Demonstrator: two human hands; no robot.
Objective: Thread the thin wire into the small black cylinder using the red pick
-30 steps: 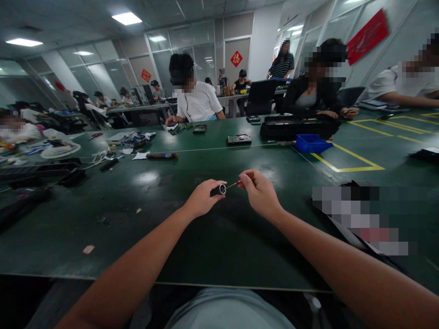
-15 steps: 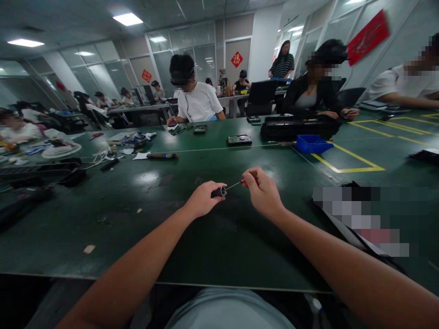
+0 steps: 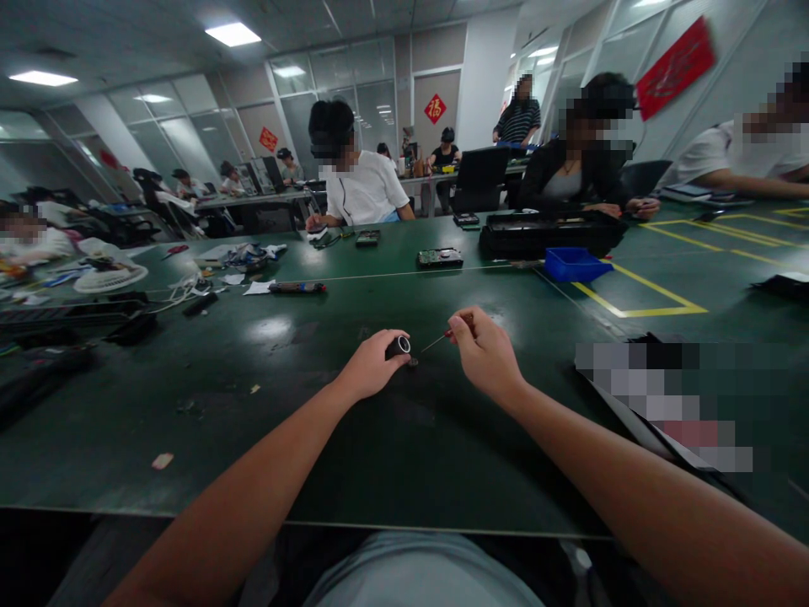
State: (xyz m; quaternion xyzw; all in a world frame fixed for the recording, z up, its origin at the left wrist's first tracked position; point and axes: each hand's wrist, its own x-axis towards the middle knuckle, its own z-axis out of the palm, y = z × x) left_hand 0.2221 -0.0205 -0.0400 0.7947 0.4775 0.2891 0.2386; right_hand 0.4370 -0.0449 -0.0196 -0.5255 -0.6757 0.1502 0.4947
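Observation:
My left hand [image 3: 370, 368] is closed around a short black tube [image 3: 398, 346], whose end with a pale ring faces right. Just below that end is a small dark round piece [image 3: 413, 362]; I cannot tell whether it rests on the table or is in the air. Between the fingers and thumb of my right hand [image 3: 484, 350] is a thin screwdriver [image 3: 436, 343] with a reddish handle. Its shaft points left and down, and the tip stands a little apart from the tube.
Beyond my hands are a marker-like tool [image 3: 298, 287], a circuit board [image 3: 440, 257], a blue bin [image 3: 576, 265] and a long black casing [image 3: 549, 234]. Cables and parts crowd the left. At right lies a dark-edged bag [image 3: 623, 413]. Several people sit around the green table [image 3: 354, 472].
The screwdriver tip was at the tube's end and is now clear of it. The small round piece, earlier at the tube's end, now shows below it. My left hand has tilted the tube slightly.

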